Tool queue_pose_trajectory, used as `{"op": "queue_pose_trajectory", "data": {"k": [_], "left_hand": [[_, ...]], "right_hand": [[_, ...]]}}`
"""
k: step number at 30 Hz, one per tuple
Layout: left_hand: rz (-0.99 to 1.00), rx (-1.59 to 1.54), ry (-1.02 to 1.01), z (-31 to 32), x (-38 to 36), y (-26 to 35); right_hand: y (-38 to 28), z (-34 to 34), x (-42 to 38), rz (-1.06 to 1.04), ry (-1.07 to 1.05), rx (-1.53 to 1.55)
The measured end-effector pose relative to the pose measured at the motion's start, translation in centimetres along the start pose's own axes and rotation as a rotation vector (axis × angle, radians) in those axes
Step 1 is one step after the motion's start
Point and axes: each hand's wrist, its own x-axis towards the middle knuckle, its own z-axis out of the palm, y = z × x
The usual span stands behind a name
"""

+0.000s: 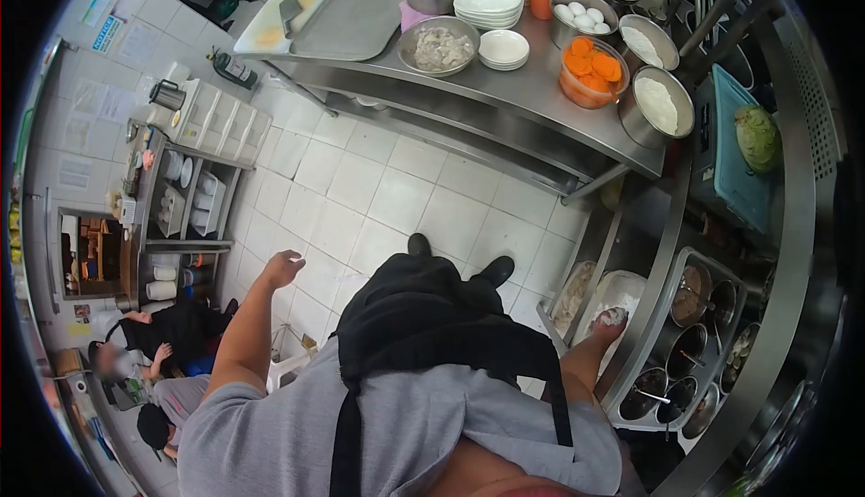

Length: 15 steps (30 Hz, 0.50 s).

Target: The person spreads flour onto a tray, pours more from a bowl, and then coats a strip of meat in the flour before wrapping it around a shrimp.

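My left hand (285,267) hangs free above the tiled floor, away from any surface. Its fingers are loosely bent and nothing shows in them. On the other side, my right hand (610,323) is over a container of white flour (623,288). The fingers there are curled round a white, flour-coated lump that I cannot identify. Beside the flour lies a tray of pale, floury pieces (574,294). Several metal pots (682,346) with ladles or spoons stand in a rack close to that hand.
A steel table (432,90) ahead bears a bowl of raw pale meat or seafood (439,46), white dishes (489,0), carrot slices (592,69), eggs (584,18) and a pot of white powder (656,105). A cabbage (759,138) sits right. Two people (167,339) are at left.
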Motion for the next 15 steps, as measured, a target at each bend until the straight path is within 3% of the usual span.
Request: {"op": "queue_pose_trajectory", "data": {"k": [1,4,8,10,11,15], "left_hand": [[-0.011,0.003,-0.019,0.2,0.4,-0.1],[0.037,-0.026,0.010,0.3,2.2,-2.1],[0.055,-0.071,-0.030,1.0,6.2,-5.9],[0.134,-0.123,0.007,2.1,9.4,-9.5],[0.141,-0.143,0.006,2.5,10.4,-11.0],[0.120,-0.221,-0.002,3.3,13.6,-16.4]], "right_hand": [[-0.3,0.3,-0.3,-0.010,-0.005,-0.005],[-0.5,1.1,-2.2,0.055,-0.521,0.231],[0.0,5.3,-6.7,0.011,-0.465,0.187],[1.4,7.4,-8.9,0.182,-0.754,0.174],[2.0,8.6,-10.3,0.109,-0.433,0.064],[8.7,13.4,-14.6,0.273,-0.377,-0.211]]}}
